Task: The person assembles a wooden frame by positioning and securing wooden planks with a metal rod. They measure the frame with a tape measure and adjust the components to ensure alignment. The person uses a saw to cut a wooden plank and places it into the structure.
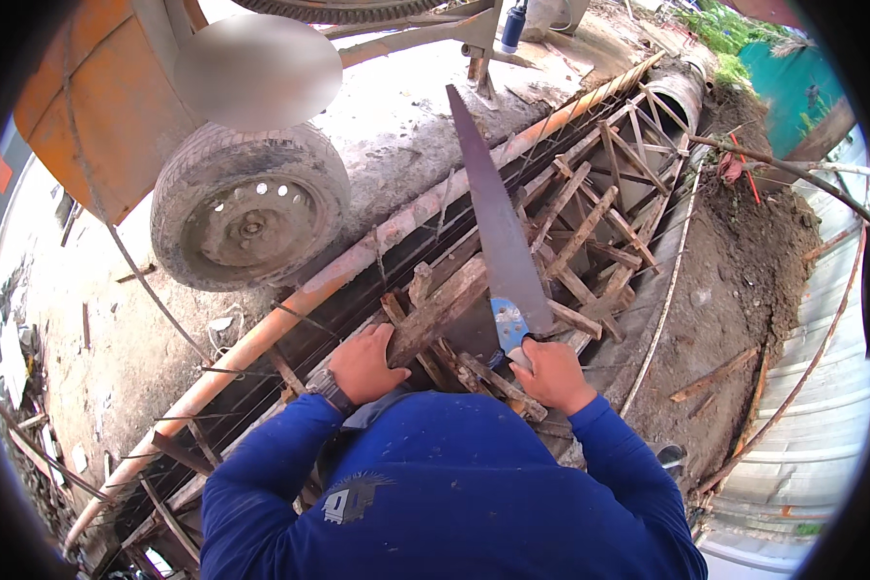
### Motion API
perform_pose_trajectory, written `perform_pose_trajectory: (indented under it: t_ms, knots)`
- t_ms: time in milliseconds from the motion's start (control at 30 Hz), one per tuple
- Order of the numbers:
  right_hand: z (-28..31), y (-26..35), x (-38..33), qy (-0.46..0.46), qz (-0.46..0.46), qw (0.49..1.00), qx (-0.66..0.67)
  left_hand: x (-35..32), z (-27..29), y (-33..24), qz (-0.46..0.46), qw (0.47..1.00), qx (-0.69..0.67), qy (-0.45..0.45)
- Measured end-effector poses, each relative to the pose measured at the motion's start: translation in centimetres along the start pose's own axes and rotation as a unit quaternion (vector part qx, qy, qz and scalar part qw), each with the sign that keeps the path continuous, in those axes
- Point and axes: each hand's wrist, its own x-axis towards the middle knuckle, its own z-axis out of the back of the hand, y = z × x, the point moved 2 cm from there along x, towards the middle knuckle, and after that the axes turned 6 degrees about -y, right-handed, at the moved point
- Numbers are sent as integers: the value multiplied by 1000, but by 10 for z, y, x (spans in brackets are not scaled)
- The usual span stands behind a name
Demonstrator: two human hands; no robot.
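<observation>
My right hand (556, 375) is closed round the pale handle of a handsaw (503, 217). Its long, wide blade points up and away from me, with a blue section where it joins the handle. My left hand (362, 365) grips the near end of a rough wooden board (442, 307), thumb on one side and fingers toward the other. The board lies slanting away to the right, left of the saw, and the blade's lower part is close to its far end. I cannot tell whether the teeth touch the wood.
Nailed wooden braces (590, 232) fill the trench ahead. A long orange-stained pole (333, 275) runs diagonally beside it. To the left stands a machine with a muddy wheel (251, 217). A dirt bank (715, 300) and corrugated sheets (807, 406) lie on the right; a concrete pipe (681, 95) is farther off.
</observation>
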Motion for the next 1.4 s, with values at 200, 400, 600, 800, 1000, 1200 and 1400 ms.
perform_pose_trajectory:
  t_ms: [200,400,600,800,1000,1200,1400]
  knots:
    - [18,-5,11,11,-3,999,-48,28,4,4,-30,997,70,-7]
    - [37,-11,33,-48,-73,992,-91,51,9,3,-91,984,140,-56]
    - [3,37,27,109,30,988,-109,70,12,-9,-121,977,161,-69]
    - [16,12,34,-9,-73,986,-150,69,19,-15,-109,981,146,-66]
    - [9,23,37,12,13,990,-139,71,21,-10,-94,981,152,-70]
    - [-10,34,27,83,58,985,-136,80,18,-10,-81,981,152,-93]
    - [6,15,38,40,-11,990,-134,70,23,-9,-70,982,150,-89]
